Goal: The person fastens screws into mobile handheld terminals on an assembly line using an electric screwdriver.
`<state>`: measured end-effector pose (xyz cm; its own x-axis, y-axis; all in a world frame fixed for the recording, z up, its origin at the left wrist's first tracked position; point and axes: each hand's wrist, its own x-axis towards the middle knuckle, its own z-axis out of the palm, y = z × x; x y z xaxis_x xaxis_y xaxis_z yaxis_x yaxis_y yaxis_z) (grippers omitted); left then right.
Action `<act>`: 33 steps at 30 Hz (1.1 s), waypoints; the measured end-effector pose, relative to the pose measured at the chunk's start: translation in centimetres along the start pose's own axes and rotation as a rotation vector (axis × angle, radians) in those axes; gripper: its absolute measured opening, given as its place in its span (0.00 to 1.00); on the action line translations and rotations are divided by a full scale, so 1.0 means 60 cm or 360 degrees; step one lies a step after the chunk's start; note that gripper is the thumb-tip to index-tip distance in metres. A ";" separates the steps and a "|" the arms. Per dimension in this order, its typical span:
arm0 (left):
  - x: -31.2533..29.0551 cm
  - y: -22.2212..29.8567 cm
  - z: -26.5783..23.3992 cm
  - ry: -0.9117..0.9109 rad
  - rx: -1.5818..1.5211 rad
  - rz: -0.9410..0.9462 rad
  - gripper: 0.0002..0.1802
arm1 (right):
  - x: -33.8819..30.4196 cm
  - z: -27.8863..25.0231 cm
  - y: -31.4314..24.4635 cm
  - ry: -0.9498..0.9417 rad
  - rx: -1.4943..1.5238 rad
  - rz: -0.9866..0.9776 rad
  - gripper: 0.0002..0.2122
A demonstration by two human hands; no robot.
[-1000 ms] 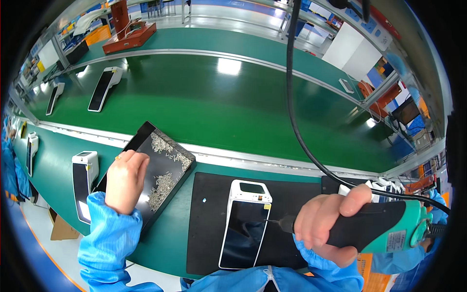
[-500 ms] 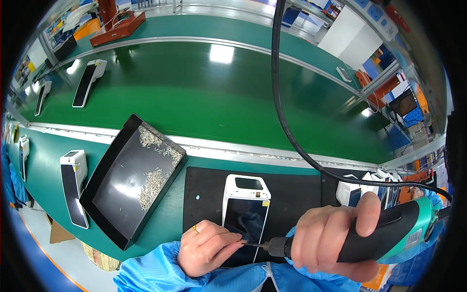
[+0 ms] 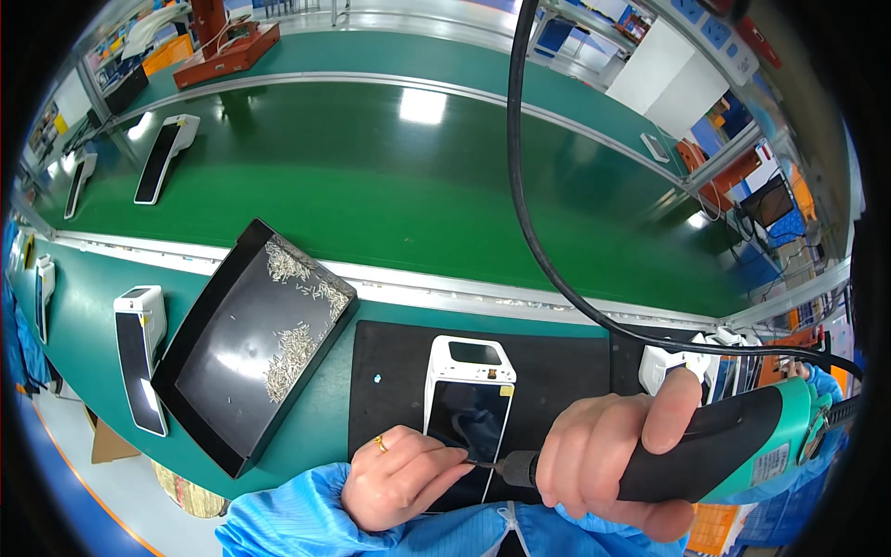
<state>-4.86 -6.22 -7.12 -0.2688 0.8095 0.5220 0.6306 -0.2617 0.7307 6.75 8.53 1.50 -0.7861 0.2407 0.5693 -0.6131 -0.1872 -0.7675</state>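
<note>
The right hand (image 3: 608, 455) is closed around the black and green handle of an electric screwdriver (image 3: 715, 446), with the forefinger laid along the top of the grip. The tool lies nearly level, its bit (image 3: 483, 462) pointing toward the person's left. The left hand (image 3: 404, 478), a ring on one finger, is pinched shut at the bit tip; a screw may sit between the fingertips, but it is too small to tell.

The bit tip meets the lower edge of a white handheld terminal (image 3: 469, 399), which lies screen-up on a black mat (image 3: 390, 371). The terminal sits directly ahead of both hands, its near end partly hidden beneath them.

Handling judgement: the terminal looks rigid but light, with a glass face prone to scratching; it is best held by its plastic side edges, never pressed on the screen. The screwdriver appears heavier, and its cable (image 3: 520, 186), rising out of view above, may pull on it.

Left of the mat, a black tray (image 3: 218, 371) holds loose small screws (image 3: 288, 348). Further left, another white terminal (image 3: 139, 357) lies on the green bench. Beyond a metal rail, the green conveyor belt (image 3: 418, 186) carries a further terminal (image 3: 167, 158).
</note>
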 end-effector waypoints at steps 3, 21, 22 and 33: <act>0.000 0.002 0.004 0.0011 -0.0021 0.0017 0.13 | 0.002 0.005 -0.001 0.0042 -0.0004 0.0046 0.23; 0.003 -0.004 -0.011 -0.0048 0.0246 -0.0133 0.21 | -0.004 0.011 0.021 0.0253 -0.0362 0.0078 0.26; -0.004 -0.010 -0.018 -0.0071 0.0311 -0.0221 0.23 | 0.003 0.005 0.034 0.0219 -0.0386 -0.0032 0.26; -0.056 -0.024 0.014 -0.0412 -0.0027 -0.0502 0.31 | 0.018 -0.016 0.069 0.0140 -0.0596 -0.0257 0.28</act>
<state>-4.23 -8.11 -10.30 -0.2534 0.9565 0.1447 0.5340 0.0135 0.8454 3.45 8.95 -1.35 -0.6626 0.3222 0.6762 -0.6443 0.2151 -0.7339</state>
